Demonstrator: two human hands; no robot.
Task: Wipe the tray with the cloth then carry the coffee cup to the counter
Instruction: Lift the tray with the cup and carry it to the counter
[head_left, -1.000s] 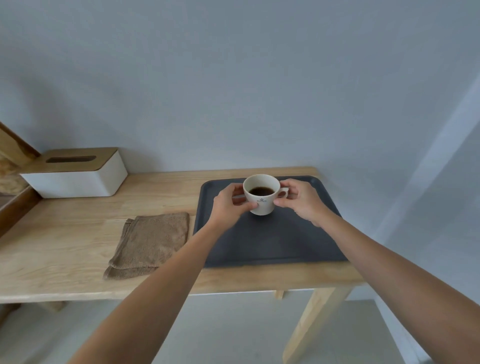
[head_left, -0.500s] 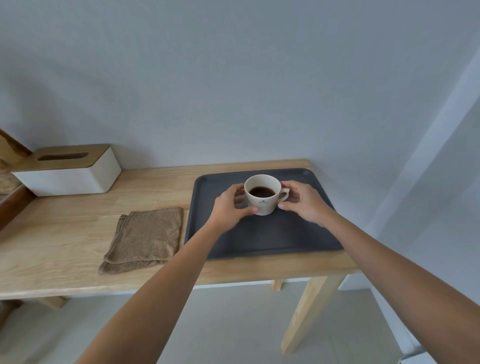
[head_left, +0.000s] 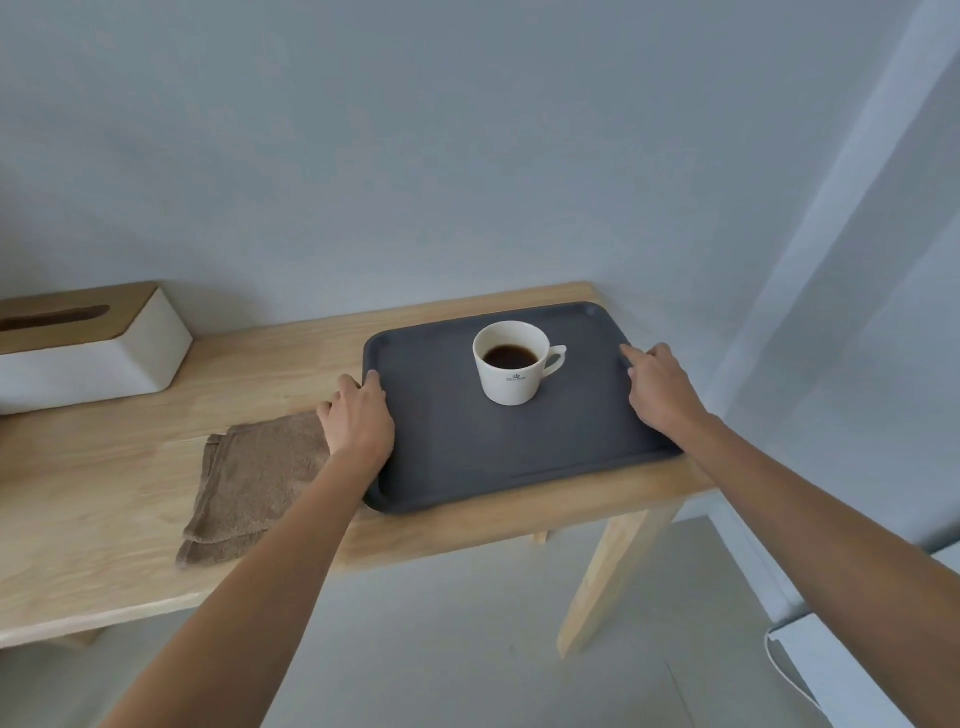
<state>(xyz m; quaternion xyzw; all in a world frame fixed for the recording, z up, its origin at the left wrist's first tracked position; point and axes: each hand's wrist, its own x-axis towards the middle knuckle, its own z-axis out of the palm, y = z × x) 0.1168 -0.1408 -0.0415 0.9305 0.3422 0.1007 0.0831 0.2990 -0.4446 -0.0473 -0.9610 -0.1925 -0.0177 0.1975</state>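
Note:
A white coffee cup (head_left: 511, 374) with dark coffee stands upright on the back half of the dark grey tray (head_left: 467, 457), handle pointing right. The tray lies on the right end of the wooden table (head_left: 93, 478). My left hand (head_left: 358, 415) grips the tray's left rim, fingers curled over the edge. On the right rim rests my right hand (head_left: 657, 389), its fingers lying along the edge. Neither hand touches the cup. A folded brown cloth (head_left: 249, 488) lies on the table just left of the tray, beside my left wrist.
A white tissue box (head_left: 88, 353) with a wooden lid sits at the back left of the table. The wall runs close behind the table. A table leg (head_left: 608, 566) stands below the tray, and a white object (head_left: 857, 670) is at the lower right.
Both hands have let go of the cup and moved apart to the tray's left and right rims. The cup now stands alone on the tray. The view has shifted.

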